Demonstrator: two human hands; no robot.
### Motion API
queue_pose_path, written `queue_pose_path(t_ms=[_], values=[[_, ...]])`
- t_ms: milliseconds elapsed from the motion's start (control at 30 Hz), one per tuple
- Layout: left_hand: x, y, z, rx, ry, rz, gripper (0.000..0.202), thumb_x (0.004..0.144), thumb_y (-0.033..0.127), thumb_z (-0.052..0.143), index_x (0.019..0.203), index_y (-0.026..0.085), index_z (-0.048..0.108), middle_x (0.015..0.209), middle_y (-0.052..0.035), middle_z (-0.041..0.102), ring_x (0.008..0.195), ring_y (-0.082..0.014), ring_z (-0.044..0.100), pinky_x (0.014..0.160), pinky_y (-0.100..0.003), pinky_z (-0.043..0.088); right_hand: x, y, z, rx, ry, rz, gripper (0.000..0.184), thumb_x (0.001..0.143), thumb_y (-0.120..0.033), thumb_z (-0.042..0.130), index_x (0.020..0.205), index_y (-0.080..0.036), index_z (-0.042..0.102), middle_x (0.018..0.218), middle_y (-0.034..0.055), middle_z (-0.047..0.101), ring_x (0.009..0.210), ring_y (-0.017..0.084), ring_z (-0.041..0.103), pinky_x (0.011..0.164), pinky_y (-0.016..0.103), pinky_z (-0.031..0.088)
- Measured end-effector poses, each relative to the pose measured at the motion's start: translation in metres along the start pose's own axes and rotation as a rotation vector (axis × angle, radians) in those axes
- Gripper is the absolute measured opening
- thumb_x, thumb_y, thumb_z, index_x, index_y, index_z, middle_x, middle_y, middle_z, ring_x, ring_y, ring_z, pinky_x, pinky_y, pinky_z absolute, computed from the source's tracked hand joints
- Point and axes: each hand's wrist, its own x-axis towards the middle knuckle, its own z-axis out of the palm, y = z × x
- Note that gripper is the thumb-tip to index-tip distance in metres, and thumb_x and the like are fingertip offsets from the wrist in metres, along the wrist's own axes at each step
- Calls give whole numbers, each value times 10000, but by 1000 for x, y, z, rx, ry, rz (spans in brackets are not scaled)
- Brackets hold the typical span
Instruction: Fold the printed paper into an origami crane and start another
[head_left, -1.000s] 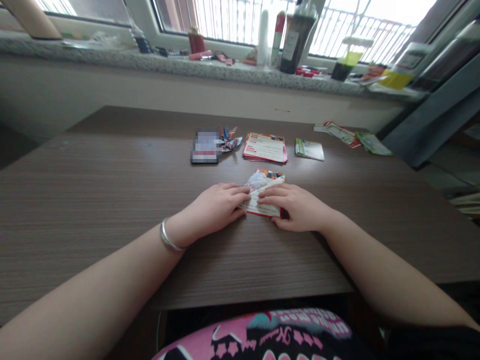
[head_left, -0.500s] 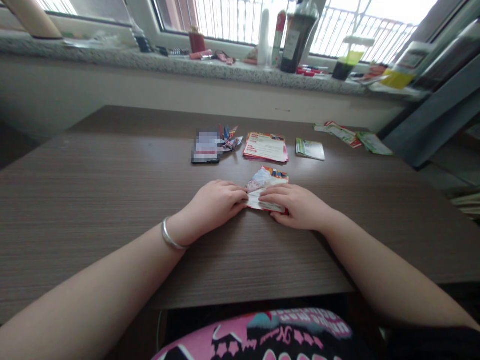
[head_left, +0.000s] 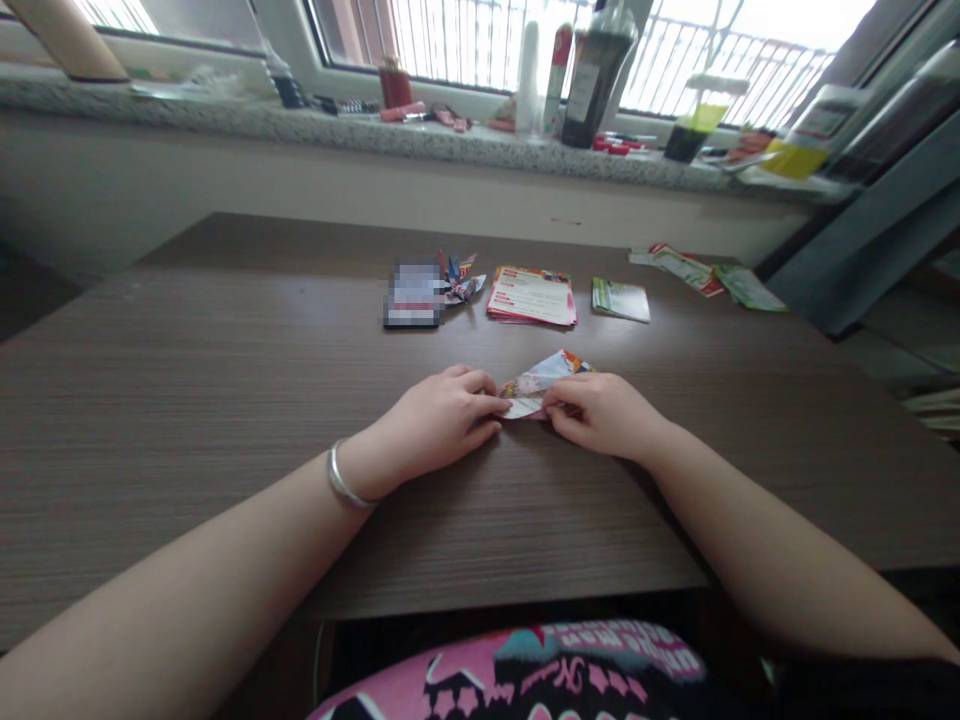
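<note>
Paper (head_left: pixel 534 384) could crease crooked or tear if the left hand (head_left: pixel 444 412) slips while the right hand (head_left: pixel 604 412) pulls. It lies mid-frame between both: left half-curled, fingertips at its left corner, can't tell if pinching; right closed, pinching its near right part.

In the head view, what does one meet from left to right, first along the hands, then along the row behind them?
Hands: silver bangle, left hand, folded paper, right hand. Row behind: blurred dark-edged item, spiky colourful item, stacked printed sheets, small card stack, loose paper strips.
</note>
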Motion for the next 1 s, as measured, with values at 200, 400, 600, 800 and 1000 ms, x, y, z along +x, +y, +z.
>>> queue_pose_path(t_ms=[200, 400, 600, 800, 1000], values=[[1, 3, -2, -3, -31, -18, 337, 930, 308, 512, 1232, 221, 630, 1164, -63, 657, 1073, -232, 595, 978, -383, 495, 7, 10, 4, 119, 56, 262, 176, 835, -296, 567, 721, -192, 654, 617, -7, 623, 543, 121, 501, 544, 243, 335], [3, 10, -5, 11, -42, -60, 430, 928, 298, 501, 1339, 171, 516, 1179, -85, 664, 1061, -238, 620, 951, -390, 518, 10, 15, 4, 104, 51, 421, 202, 832, -352, 583, 766, -194, 691, 661, 4, 638, 586, 130, 517, 569, 244, 335], [2, 13, -9, 19, -65, -37, 354, 945, 280, 465, 1269, 196, 581, 1183, -68, 663, 1078, -230, 613, 958, -386, 514, 12, 24, 5, 42, -41, 439, 213, 832, -377, 574, 759, -211, 686, 706, 20, 657, 616, 144, 520, 568, 258, 322], [1, 12, -6, 66, -45, -3, 359, 934, 282, 487, 1264, 199, 598, 1154, -74, 657, 1041, -244, 603, 929, -405, 524, 13, 29, 7, 87, -22, 503, 223, 809, -408, 607, 748, -210, 690, 692, 12, 650, 608, 142, 515, 560, 262, 322], [2, 10, -4, 72, -35, 13, 352, 932, 286, 491, 1245, 186, 619, 1138, -85, 653, 1028, -246, 595, 926, -410, 524, 14, 35, 11, 123, -23, 519, 243, 796, -432, 641, 711, -206, 666, 664, 3, 638, 594, 139, 514, 554, 266, 322]])
